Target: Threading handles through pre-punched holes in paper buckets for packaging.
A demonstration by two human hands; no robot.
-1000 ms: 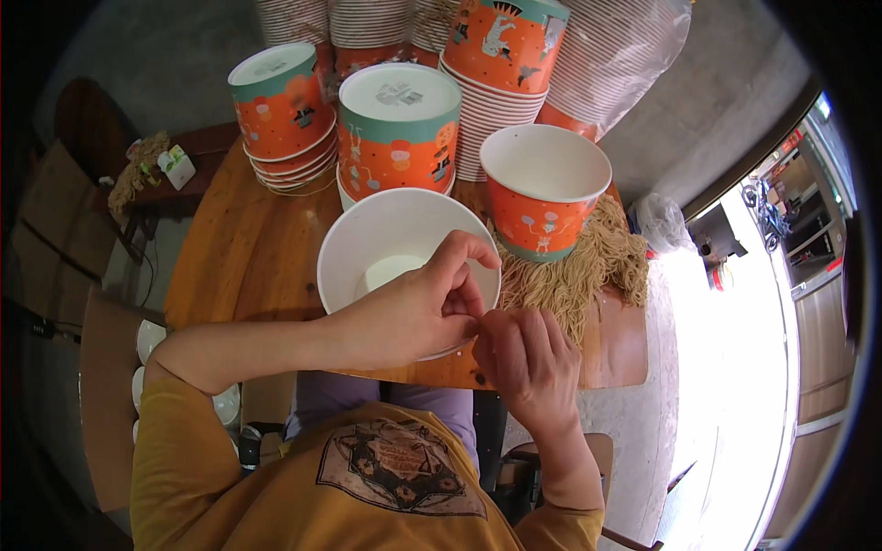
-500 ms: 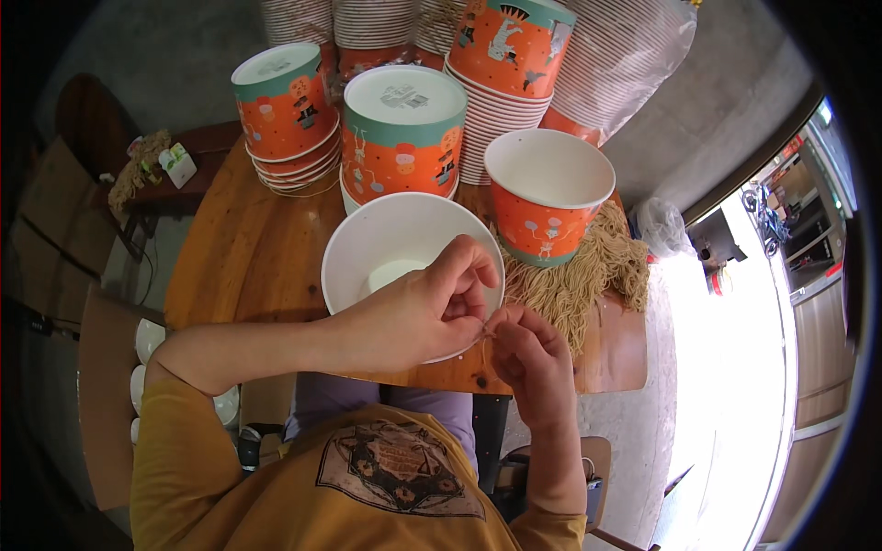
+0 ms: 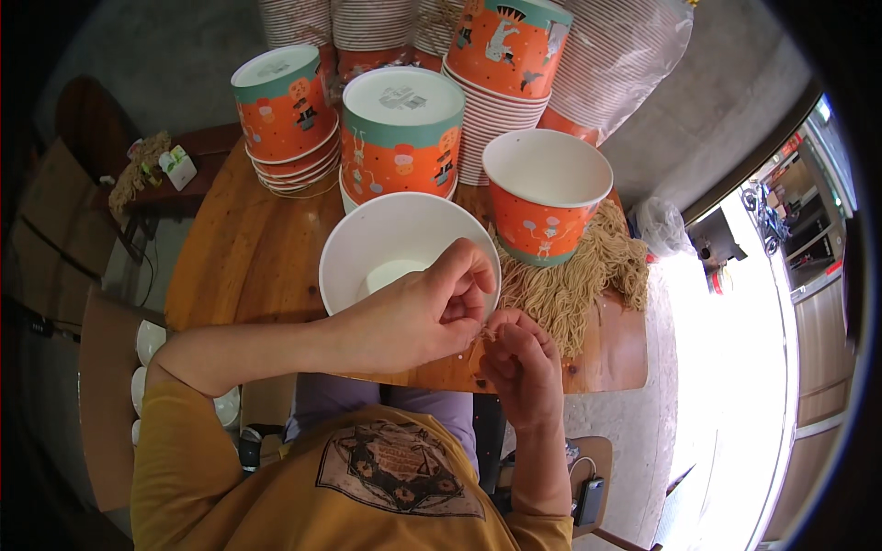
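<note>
My left hand (image 3: 427, 308) reaches across the front of an open white paper bucket (image 3: 367, 234). Its fingers are curled and closed in a pinch by the bucket's right rim. My right hand (image 3: 524, 363) meets it there, thumb and forefinger pinched together. A short bit of beige string (image 3: 488, 334) shows between the fingertips of both hands. Where the rest of the string runs is hidden by the hands. Just beyond lies a thick bundle of beige strings (image 3: 560, 308), and an upright orange and green paper bucket (image 3: 547, 216) stands on it.
Upside-down paper buckets (image 3: 401, 142) and a smaller stack (image 3: 283, 119) stand toward the back of the wooden table (image 3: 230, 257). Taller stacks rise behind, one in clear plastic (image 3: 620, 60). At lower left is a cardboard box (image 3: 106, 395) with white tubs. A black device (image 3: 590, 500) lies on a stool.
My right hand and forearm have shifted slightly left, closer to my left hand. A little more of the string shows at the fingertips. My left hand stays nearly still.
</note>
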